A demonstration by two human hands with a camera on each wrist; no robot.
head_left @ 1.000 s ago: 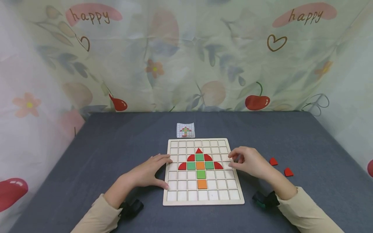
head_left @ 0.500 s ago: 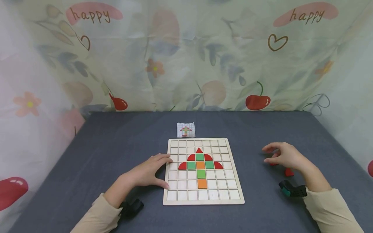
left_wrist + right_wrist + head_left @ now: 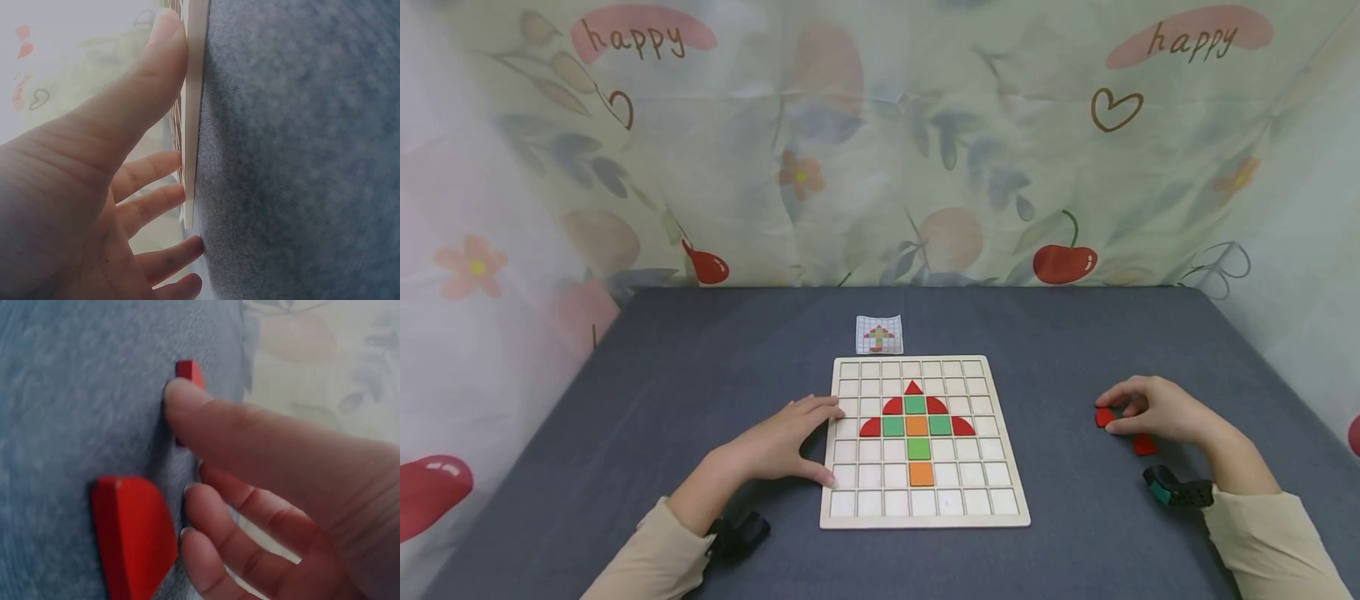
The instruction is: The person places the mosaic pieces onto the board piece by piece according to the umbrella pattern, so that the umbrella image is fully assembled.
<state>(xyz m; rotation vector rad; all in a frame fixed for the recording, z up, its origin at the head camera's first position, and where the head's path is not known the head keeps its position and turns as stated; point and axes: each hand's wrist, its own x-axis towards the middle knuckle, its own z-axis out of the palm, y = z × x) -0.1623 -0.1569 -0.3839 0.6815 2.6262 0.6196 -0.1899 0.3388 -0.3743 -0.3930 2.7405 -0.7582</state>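
My left hand (image 3: 782, 442) rests on the left edge of a pale wooden grid board (image 3: 925, 522), thumb and fingers spread apart. In the left wrist view, the thumb lies along the board's edge (image 3: 197, 81). On the board, red, green and orange tiles form an arrow-like figure, including an orange square (image 3: 921, 474) low in the middle column. Off to the right, my right hand (image 3: 1161, 408) pinches a red quarter-round tile (image 3: 1103, 417) at the table surface. The thumb partly covers that tile in the right wrist view. Another red tile (image 3: 140, 537) lies just below the fingers.
A small printed card (image 3: 880, 335) showing a similar coloured figure lies behind the board. Dark grey cloth (image 3: 715, 342) covers the table. A patterned curtain (image 3: 880, 167) hangs along the far edge and both sides.
My right hand has moved right, away from the board's right edge, and come down onto the farther red tile. The left hand and the board have stayed in place.
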